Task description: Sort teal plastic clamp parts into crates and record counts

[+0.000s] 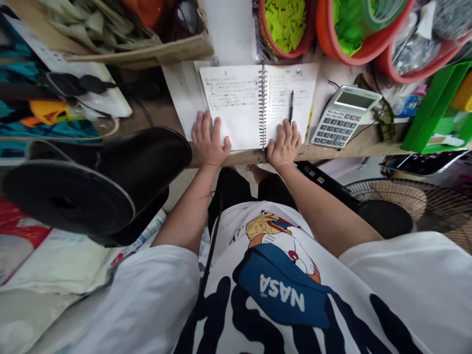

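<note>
A spiral notebook lies spread on the table, with handwriting on both pages. My left hand rests flat at the lower left corner of its left page, fingers apart, holding nothing. On the lower part of the right page lies my right hand, palm down with the fingers slightly bent and apart. Just beyond its fingertips a black pen rests on the page; whether the fingers touch its near end I cannot tell. A white calculator sits to the right of the notebook.
Red tubs with yellow and green pieces stand behind the notebook. A cardboard box is at the back left, a green tray at the right. A black cylinder juts in at left. A wire-caged fan stands below right.
</note>
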Available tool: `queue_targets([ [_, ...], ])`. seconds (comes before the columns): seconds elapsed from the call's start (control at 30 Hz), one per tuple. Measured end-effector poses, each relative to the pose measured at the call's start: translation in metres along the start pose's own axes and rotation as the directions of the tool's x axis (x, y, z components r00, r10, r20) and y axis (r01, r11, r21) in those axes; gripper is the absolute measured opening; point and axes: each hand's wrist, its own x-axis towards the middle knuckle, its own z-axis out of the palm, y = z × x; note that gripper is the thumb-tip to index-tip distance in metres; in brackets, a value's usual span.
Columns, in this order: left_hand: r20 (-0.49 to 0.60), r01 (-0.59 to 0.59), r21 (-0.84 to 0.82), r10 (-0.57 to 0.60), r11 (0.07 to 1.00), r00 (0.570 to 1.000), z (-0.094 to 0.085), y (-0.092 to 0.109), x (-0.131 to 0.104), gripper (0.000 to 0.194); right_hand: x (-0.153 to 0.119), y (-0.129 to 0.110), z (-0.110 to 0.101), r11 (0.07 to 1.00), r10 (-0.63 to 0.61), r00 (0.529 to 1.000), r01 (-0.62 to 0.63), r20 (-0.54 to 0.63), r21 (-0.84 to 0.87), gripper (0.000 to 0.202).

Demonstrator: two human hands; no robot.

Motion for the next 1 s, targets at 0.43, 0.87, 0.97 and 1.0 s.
queue_targets([
  [0.43, 0.057, 0.091, -0.016, -0.090, 0.996, 0.994, -0.006, 0.010, 0.000, 0.073, -0.002, -0.004, 0.000, 0.998, 0.027, 0.998, -0.029, 0.050, 0.048, 0.066],
  [0.87, 0.070, 0.051, -0.006, -0.051, 0.999, 0.996, -0.004, 0.005, 0.000, 0.077, -0.001, -0.005, -0.002, 0.997, 0.030, 1.000, -0.030, 0.003, 0.074, 0.065],
  [0.97, 0.104, 0.076, -0.080, -0.068, 0.994, 0.992, -0.004, 0.007, 0.001, 0.078, 0.000, -0.001, 0.003, 0.999, 0.011, 1.000, -0.010, -0.025, 0.047, 0.067],
  [1.0, 0.113, 0.081, -0.110, -0.069, 0.991, 0.991, -0.005, 0.008, 0.002, 0.078, 0.000, 0.001, 0.004, 0.999, 0.004, 0.999, -0.002, -0.035, 0.038, 0.068],
])
